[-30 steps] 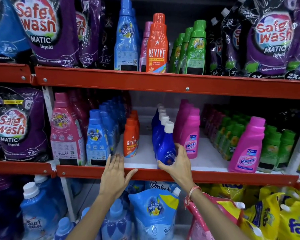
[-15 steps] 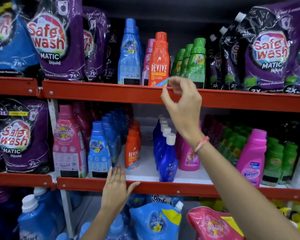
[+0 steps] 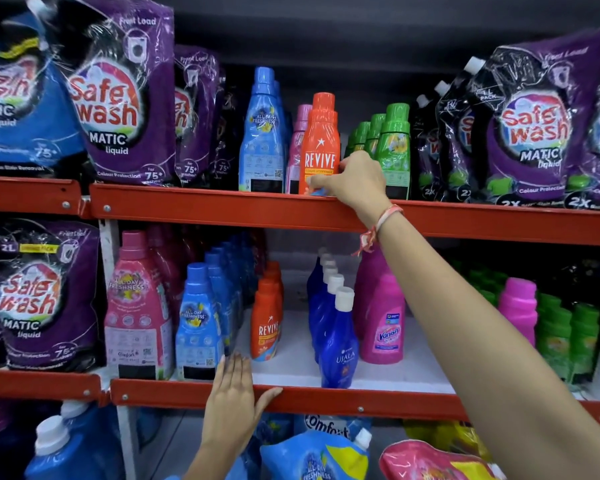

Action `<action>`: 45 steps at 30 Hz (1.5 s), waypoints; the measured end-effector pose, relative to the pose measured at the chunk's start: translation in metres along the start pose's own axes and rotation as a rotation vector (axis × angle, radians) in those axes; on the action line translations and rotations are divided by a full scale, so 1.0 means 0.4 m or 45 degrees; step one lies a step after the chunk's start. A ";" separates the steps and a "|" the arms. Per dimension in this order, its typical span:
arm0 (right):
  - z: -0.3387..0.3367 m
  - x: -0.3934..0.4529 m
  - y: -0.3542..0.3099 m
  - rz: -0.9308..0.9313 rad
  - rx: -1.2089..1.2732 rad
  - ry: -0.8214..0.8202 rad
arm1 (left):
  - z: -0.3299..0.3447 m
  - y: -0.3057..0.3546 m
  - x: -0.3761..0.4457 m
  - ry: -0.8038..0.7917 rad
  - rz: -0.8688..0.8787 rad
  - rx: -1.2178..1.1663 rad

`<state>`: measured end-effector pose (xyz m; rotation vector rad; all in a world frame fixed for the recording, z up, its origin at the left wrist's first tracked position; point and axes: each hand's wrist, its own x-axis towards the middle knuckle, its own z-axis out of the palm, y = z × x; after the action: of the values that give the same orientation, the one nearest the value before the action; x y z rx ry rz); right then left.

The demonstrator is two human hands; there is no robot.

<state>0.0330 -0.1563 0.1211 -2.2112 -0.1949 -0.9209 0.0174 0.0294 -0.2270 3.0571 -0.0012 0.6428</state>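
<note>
Right hand (image 3: 355, 180) grasps the orange bottle (image 3: 321, 147) low down on the upper shelf (image 3: 222, 207).
Its fingers curl round the bottle's base. The bottle stands upright at the shelf's near edge, a pink bottle (image 3: 300, 143) to its left and green bottles (image 3: 394, 147) to its right. The left hand (image 3: 234, 393) lies flat, fingers straight, on the lower shelf's rail (image 3: 361, 403). The bottle looks like stiff, smooth plastic, likely full and heavy. Held this low it may tip, so the middle seems a safer hold.
</note>
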 end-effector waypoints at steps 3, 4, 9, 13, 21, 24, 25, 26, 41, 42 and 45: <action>-0.003 -0.005 0.007 0.018 0.080 0.047 | -0.001 -0.001 -0.002 0.016 0.001 0.002; -0.004 -0.006 0.010 0.035 0.134 0.061 | -0.001 -0.001 -0.003 0.012 0.000 0.000; -0.035 -0.013 0.016 0.174 0.580 0.040 | 0.005 -0.001 -0.006 0.005 0.017 -0.004; -0.066 -0.075 0.001 0.219 0.786 -0.048 | 0.019 -0.016 -0.028 0.006 0.006 -0.016; -0.088 -0.254 0.024 0.295 0.973 -0.161 | 0.001 -0.011 -0.027 0.000 0.006 -0.021; -0.054 -0.305 0.057 0.325 0.932 -0.174 | -0.013 -0.002 -0.012 0.027 0.015 -0.024; -0.034 -0.320 0.072 0.352 0.922 -0.182 | -0.016 0.000 -0.009 0.030 0.017 -0.030; -0.010 -0.336 0.085 0.379 0.915 -0.190 | -0.016 0.001 -0.007 0.032 0.020 -0.034; 0.333 -0.456 0.217 0.499 0.226 -0.316 | 0.005 -0.011 0.004 0.028 0.054 -0.102; 0.348 -0.458 0.221 0.512 0.207 -0.327 | 0.006 -0.013 0.006 0.025 0.054 -0.107; 0.380 -0.463 0.232 0.556 0.192 -0.354 | 0.004 -0.013 0.009 0.033 0.053 -0.116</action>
<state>0.0180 -0.0980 -0.1287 -2.1131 0.0875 -0.3497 0.0214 0.0344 -0.2269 2.9685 -0.0916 0.6658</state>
